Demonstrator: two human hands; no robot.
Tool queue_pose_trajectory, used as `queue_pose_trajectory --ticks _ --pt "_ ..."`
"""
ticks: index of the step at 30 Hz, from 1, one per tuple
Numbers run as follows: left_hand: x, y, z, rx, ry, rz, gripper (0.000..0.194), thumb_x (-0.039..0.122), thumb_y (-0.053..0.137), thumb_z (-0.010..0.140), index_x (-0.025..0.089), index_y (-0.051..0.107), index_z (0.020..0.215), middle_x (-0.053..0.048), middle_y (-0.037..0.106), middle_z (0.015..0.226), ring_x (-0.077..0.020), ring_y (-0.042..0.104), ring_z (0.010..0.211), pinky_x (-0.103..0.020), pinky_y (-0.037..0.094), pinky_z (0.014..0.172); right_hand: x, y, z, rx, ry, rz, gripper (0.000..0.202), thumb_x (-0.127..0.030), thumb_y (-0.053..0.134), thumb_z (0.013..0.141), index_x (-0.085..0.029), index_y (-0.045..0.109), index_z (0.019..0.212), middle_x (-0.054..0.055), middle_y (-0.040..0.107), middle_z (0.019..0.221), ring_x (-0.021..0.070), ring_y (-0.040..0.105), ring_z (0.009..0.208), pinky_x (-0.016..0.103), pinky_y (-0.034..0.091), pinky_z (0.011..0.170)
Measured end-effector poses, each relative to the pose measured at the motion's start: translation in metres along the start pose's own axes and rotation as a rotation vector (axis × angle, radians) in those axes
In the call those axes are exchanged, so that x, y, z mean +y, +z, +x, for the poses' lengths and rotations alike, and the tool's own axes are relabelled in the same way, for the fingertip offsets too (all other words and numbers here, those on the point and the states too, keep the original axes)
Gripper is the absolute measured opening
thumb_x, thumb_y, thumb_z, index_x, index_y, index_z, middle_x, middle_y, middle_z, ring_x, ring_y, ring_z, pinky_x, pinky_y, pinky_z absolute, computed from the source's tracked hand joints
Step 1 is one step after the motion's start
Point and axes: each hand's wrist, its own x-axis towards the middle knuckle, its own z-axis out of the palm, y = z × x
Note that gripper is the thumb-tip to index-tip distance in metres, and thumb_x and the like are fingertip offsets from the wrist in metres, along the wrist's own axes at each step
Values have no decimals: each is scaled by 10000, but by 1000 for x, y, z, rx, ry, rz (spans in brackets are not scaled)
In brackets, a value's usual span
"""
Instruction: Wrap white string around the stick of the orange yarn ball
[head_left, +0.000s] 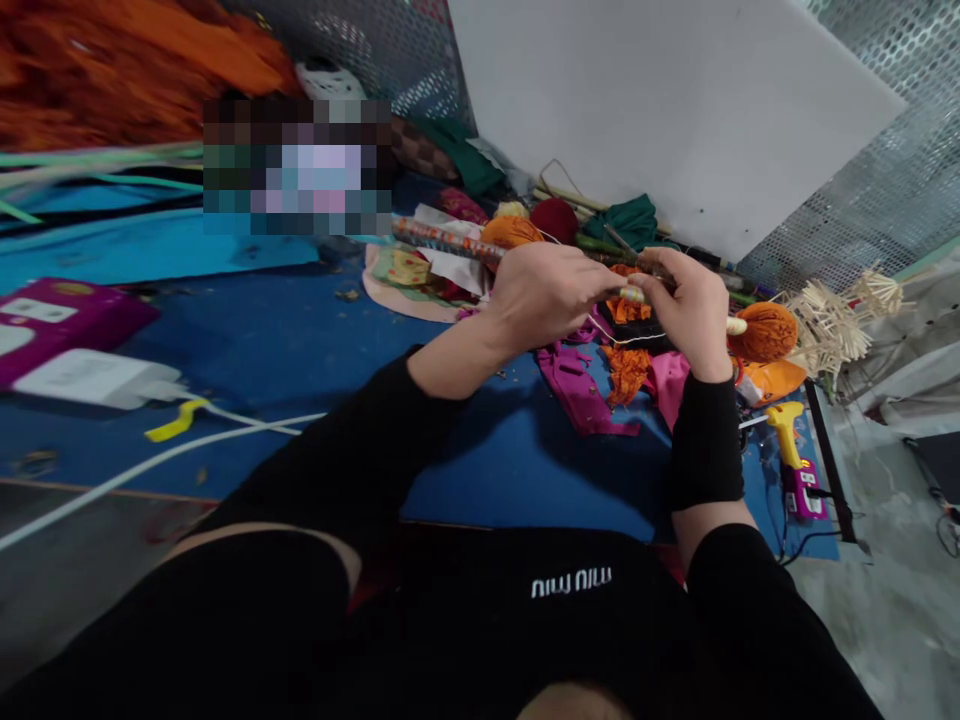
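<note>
A long thin stick (435,238) with a mottled, shiny wrapping runs across in front of me, tilted slightly down to the right. My left hand (544,285) is closed around its middle, back of the hand toward me. My right hand (694,310) grips it farther right with thumb and fingers curled. A short patterned piece (634,294) of it shows between the hands, and a cream stub (736,326) sticks out past my right hand. Below, a thin white strand (630,343) hangs in a loop. My fingers partly hide the stick.
Magenta cloth (577,390), orange scraps and bundled cloth balls (765,330) lie on the blue table (360,350). A yellow glue gun (785,430) and purple power strip (806,490) are at the right edge. A white charger (97,378) with cable lies left. A white board stands behind.
</note>
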Motion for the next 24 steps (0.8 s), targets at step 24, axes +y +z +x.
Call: queue_pose_trajectory --ticks 24 --pt "-44 -44 -10 44 -275 -291 583 547 453 965 202 867 1189 -32 879 1081 -205 814 1002 -397 506 780 124 -62 -15 494 393 634 241 -438 724 839 -247 603 754 -19 575 748 133 473 671 294 421 674"
